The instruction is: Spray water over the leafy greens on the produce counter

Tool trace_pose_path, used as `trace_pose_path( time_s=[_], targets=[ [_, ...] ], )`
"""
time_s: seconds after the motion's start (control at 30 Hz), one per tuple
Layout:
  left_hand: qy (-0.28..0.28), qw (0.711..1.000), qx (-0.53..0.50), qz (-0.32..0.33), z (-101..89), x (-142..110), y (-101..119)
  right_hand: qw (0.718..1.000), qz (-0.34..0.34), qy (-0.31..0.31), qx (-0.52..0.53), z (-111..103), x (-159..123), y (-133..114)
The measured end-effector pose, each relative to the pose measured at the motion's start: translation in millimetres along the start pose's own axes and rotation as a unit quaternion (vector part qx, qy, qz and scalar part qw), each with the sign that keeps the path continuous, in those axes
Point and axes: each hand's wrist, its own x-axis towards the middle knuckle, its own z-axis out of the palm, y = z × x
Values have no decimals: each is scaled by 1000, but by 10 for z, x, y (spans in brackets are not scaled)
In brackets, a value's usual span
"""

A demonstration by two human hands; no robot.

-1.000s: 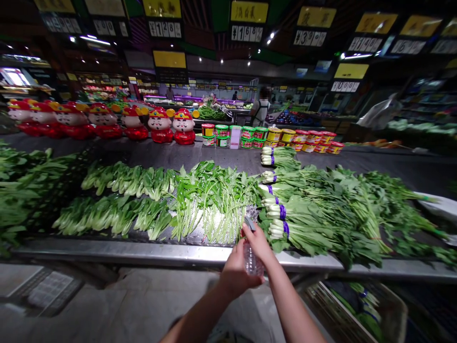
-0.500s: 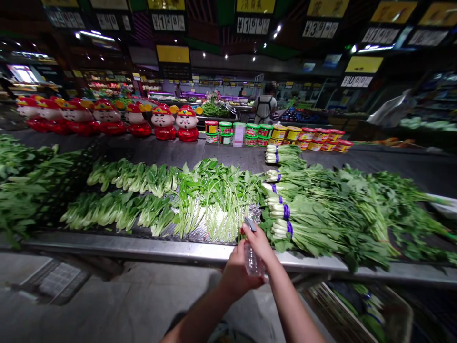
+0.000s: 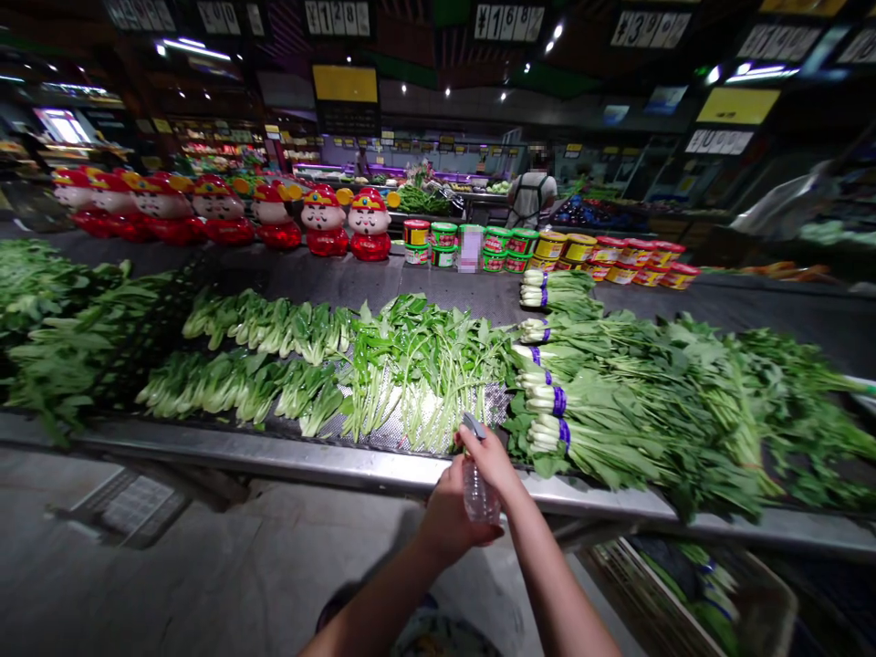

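Observation:
A clear plastic spray bottle with a grey spray head is held between my two hands, in front of the shelf's metal edge. My right hand is closed round its top, by the trigger. Lower down, my left hand grips the bottle's body and base. Just beyond lie loose leafy greens with long pale stems on a perforated metal sheet. To the right are bundles of greens tied with purple tape; to the left, two rows of small bok choy.
A metal rail runs along the shelf front. Behind the greens stand red figurine jars and stacked small tubs. Crates sit below, one at left and one at right. A person stands farther back.
The view has shifted a little, so the shelf goods appear slightly higher and farther right. Both hands still hold the spray bottle over nearly the same spot.

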Motion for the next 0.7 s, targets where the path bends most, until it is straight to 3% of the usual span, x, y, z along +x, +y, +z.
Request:
trace_pose_path(
  time_s=[0.4,0.7],
  targets=[
    [16,999,-44,-21,-67,-98,-36,997,31,-68,16,177,-1,-9],
    [58,998,-9,-30,-192,-92,29,996,-17,-88,22,245,61,-142]
  ],
)
